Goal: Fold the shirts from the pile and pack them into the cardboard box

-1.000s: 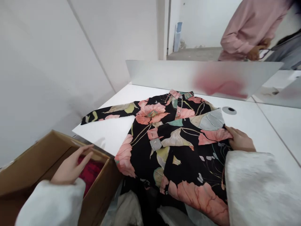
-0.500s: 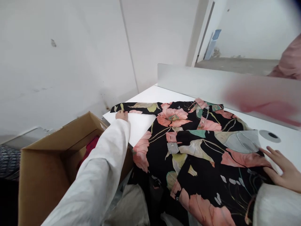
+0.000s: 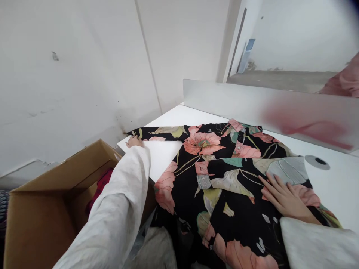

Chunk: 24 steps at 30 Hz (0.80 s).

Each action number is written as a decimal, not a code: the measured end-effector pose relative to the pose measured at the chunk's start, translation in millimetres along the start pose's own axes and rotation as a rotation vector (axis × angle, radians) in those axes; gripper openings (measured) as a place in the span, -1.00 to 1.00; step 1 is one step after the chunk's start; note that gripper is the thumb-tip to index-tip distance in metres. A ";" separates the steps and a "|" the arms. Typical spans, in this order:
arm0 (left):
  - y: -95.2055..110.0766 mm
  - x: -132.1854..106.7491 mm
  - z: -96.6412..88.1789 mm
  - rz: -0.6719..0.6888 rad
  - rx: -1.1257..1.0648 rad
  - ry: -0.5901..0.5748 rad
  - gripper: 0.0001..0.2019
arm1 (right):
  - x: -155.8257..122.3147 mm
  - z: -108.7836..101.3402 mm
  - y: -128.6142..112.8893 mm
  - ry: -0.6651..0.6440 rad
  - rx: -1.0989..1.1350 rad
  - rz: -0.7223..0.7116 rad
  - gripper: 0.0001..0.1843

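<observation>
A black shirt with pink flowers (image 3: 224,168) lies spread on the white table (image 3: 331,183), its right sleeve folded over the body. Its left sleeve (image 3: 157,131) stretches out toward the table's far left corner. My left hand (image 3: 134,142) reaches to the end of that sleeve and grips the cuff; most of its fingers are hidden. My right hand (image 3: 283,196) lies flat on the folded right side of the shirt, fingers stretched out.
An open cardboard box (image 3: 56,194) with red cloth (image 3: 98,186) inside stands at the table's left. A grey partition (image 3: 252,102) runs along the table's far edge. A round cable hole (image 3: 319,161) sits near the right. Another person's pink sleeve (image 3: 344,80) shows at far right.
My left hand left the box, reached to the sleeve's cuff and took hold of it. My right hand slid from the shirt's right edge onto the folded part and now lies flat.
</observation>
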<state>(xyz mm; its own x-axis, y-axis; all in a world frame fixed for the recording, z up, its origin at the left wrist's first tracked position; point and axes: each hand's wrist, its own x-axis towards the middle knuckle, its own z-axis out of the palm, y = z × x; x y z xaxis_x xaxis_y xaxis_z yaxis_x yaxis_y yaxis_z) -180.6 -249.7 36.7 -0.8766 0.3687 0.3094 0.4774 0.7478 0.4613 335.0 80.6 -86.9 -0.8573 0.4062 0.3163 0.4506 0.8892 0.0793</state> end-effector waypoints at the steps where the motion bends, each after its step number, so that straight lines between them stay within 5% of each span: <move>1: 1.1 1.7 3.2 -0.017 -0.042 0.034 -0.65 | 0.3 -0.9 0.2 0.003 -0.003 -0.001 -0.40; 5: 13.5 15.6 14.8 0.002 -0.201 0.110 -0.61 | 3.8 -5.7 -3.9 0.001 -0.011 0.008 -0.41; 9: 57.2 29.5 17.0 0.156 -0.241 0.122 -0.55 | 6.4 -5.3 -5.6 -0.019 -0.014 0.032 -0.43; 11: 91.3 21.4 13.9 0.383 -0.245 0.098 -0.53 | 7.0 -4.8 -4.8 -0.036 -0.009 0.038 -0.43; 13: 126.7 -2.2 9.6 0.746 -0.216 0.008 -0.54 | 7.7 -5.1 -4.1 -0.054 0.000 0.042 -0.43; 15: 156.4 -36.6 7.1 1.162 -0.130 -0.195 -0.56 | 8.5 -6.5 -4.4 -0.065 0.011 0.044 -0.43; 17: 175.9 -70.0 9.2 1.412 -0.050 -0.372 -0.61 | 9.6 -9.2 -5.9 -0.075 0.022 0.049 -0.44; 20: 187.2 -92.9 24.8 1.433 0.006 -0.448 -0.66 | 11.5 -15.0 -9.8 -0.108 0.031 0.066 -0.45; 24: 182.0 -68.4 65.7 1.134 0.068 -0.362 -0.67 | 13.6 -22.0 -14.3 -0.145 0.047 0.088 -0.45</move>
<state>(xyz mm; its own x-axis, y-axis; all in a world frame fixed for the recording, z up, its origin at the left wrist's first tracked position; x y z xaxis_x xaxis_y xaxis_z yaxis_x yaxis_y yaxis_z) -37.8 -102.6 44.9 0.0716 0.9643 0.2550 0.9963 -0.0813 0.0279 322.4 68.8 -62.9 -0.8436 0.5057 0.1805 0.5160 0.8565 0.0123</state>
